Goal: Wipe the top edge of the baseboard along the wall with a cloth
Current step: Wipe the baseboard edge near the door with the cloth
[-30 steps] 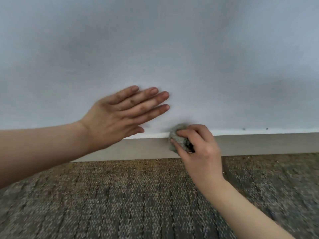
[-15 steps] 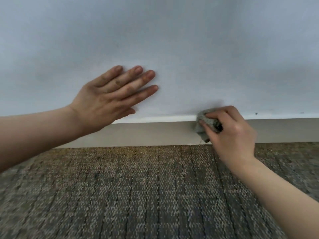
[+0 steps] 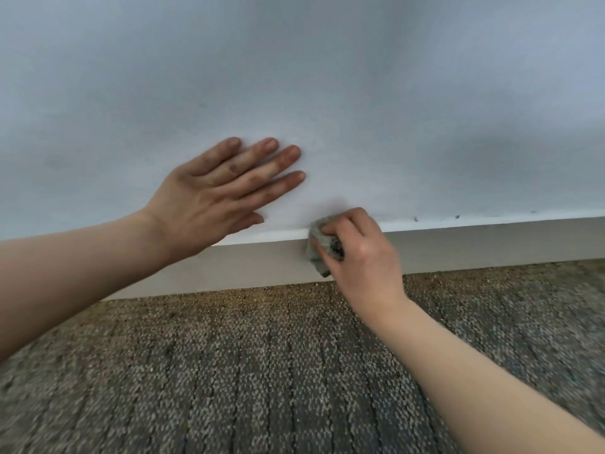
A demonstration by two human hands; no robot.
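- The cloth is a small grey-green wad, bunched up, with a darker soiled patch on its lower side.
- The baseboard is a pale beige strip running along the foot of the wall, its top edge a thin white line; a few small dark specks sit on the wall just above that edge, to the right of the cloth.
- Below the baseboard lies a mottled brown-grey carpet.
- The left hand lies flat and spread on the wall above the baseboard, holding nothing, left of the cloth.
- The right hand has its fingers curled tightly around the cloth, pressing it on the baseboard's top edge and front face.
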